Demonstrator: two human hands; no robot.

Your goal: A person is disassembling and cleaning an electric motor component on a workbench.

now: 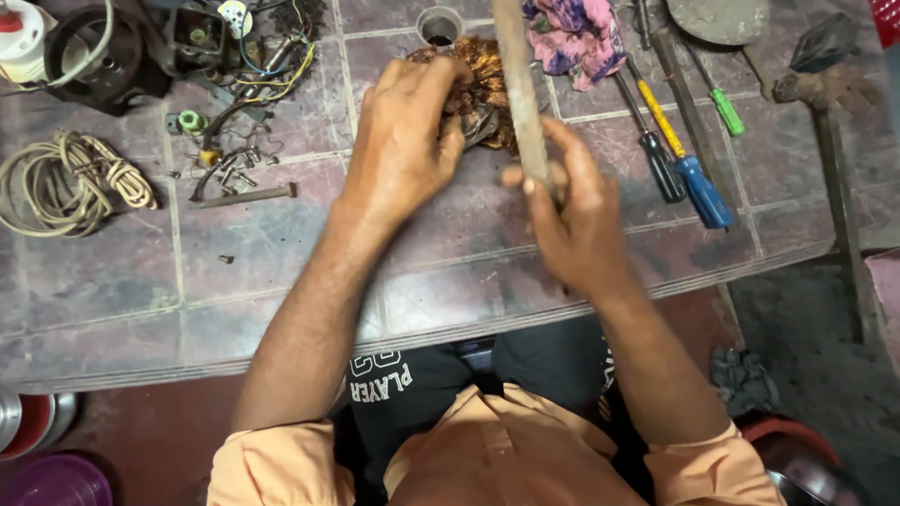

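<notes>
A tiled surface (pixel 281 253) is filling most of the frame, with the person sitting at its near edge. Both forearms are reaching up from the bottom of the frame toward the upper middle. The left hand (pixel 403 141) is lying palm down with fingers curled, its grip pressing on a bundle of copper wire (pixel 487 75) at the upper centre, close to a small metal cup (pixel 439 23). The right hand (pixel 572 215) is sitting just right of centre, wrist bent, its grip closing tightly around a long metal rod (pixel 517 84) that is slanting up to the top edge and crossing over the bundle.

In the left part of the frame a coil of pale rope (pixel 66 183) is lying, with a tangle of coloured wires and small parts (pixel 244 66) above it. A pink cloth (pixel 574 33) is resting at the top, right of the rod. Right of the hands, a blue-handled screwdriver (pixel 698 187) and a black-handled one (pixel 661 164) are lying side by side, a green-handled one (pixel 724 108) further up. A hammer (pixel 830 141) is lying at the far right.
</notes>
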